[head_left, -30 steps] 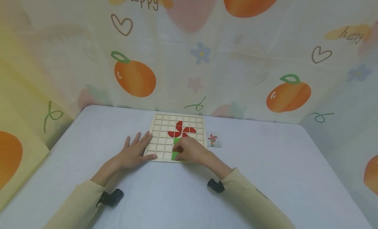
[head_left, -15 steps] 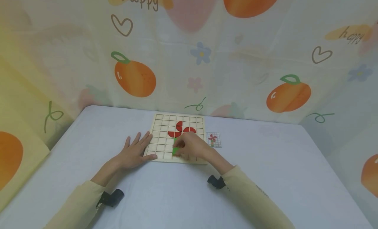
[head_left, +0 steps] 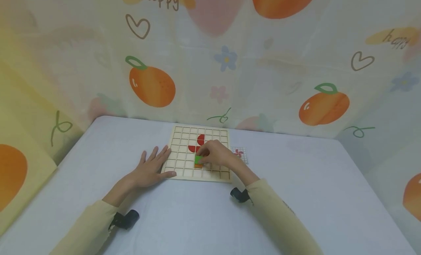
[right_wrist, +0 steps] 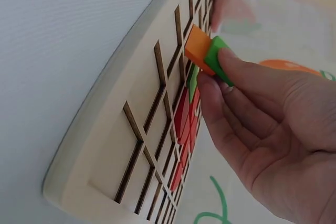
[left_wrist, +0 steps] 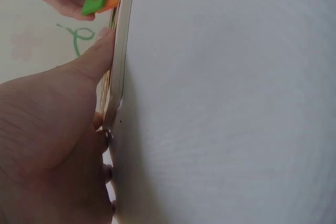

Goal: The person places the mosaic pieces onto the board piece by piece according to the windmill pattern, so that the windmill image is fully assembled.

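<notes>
My right hand (head_left: 217, 155) pinches a small green square tile (right_wrist: 216, 56) between thumb and fingers, above the wooden grid board (head_left: 179, 163). An orange tile (right_wrist: 197, 44) lies against the green one, on its board side; I cannot tell whether the fingers hold it too. Another green tile (right_wrist: 192, 80) sits in the grid beyond, beside several red curved tiles (head_left: 201, 140), partly hidden by the right hand. Fingers spread, my left hand (head_left: 148, 171) rests at the board's left edge, its thumb reaching over the near left corner.
A small pattern card (head_left: 242, 159) with a red and green picture lies right of the board. White cloth (head_left: 296, 196) covers the table, and a printed curtain (head_left: 263, 79) hangs behind it. Black wrist cameras (head_left: 126, 219) project below the sleeves.
The right hand has moved up the board, away from its near edge, carrying the green tile. Orange now shows just below that tile. The left hand has stayed in place.
</notes>
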`<state>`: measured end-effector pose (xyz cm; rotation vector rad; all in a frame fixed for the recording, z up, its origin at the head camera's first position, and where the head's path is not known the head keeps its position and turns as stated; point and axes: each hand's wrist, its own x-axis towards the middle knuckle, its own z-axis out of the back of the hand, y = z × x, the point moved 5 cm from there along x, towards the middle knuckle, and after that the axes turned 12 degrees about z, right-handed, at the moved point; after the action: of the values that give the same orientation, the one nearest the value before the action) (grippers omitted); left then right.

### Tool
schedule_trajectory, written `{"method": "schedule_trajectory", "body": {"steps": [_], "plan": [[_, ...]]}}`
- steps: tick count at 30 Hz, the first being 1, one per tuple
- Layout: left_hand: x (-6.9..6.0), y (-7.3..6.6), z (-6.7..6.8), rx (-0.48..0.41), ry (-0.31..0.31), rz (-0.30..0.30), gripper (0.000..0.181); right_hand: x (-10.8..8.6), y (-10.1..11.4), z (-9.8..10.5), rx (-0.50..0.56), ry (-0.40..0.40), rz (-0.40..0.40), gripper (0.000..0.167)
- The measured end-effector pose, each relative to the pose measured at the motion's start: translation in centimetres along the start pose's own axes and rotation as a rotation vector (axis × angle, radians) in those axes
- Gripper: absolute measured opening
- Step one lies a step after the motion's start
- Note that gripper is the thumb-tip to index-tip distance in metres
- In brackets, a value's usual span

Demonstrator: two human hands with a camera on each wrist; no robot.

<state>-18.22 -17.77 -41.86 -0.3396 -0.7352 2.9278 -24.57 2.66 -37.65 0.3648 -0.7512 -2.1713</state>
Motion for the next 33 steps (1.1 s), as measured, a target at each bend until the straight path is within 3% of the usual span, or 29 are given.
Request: {"method": "schedule_trajectory", "body": {"steps": [16,26,33], "plan": [[0.0,-0.3,0.2,0.0,-0.002,-0.009,0.09,-0.2,0.3,-0.2,-0.042,-0.022,-0.023,0.015],[-0.2,-0.3,0.3,0.011,-0.002,-0.002,0.09,-0.9,1.4,-1.0,-0.017,0.015,0.047,0.014],[0.0,-0.2,0.1,-0.005,0.008,-0.001,0.091,-1.7,1.5,-1.8,-0.011,-0.007,-0.064,0.012]]}}
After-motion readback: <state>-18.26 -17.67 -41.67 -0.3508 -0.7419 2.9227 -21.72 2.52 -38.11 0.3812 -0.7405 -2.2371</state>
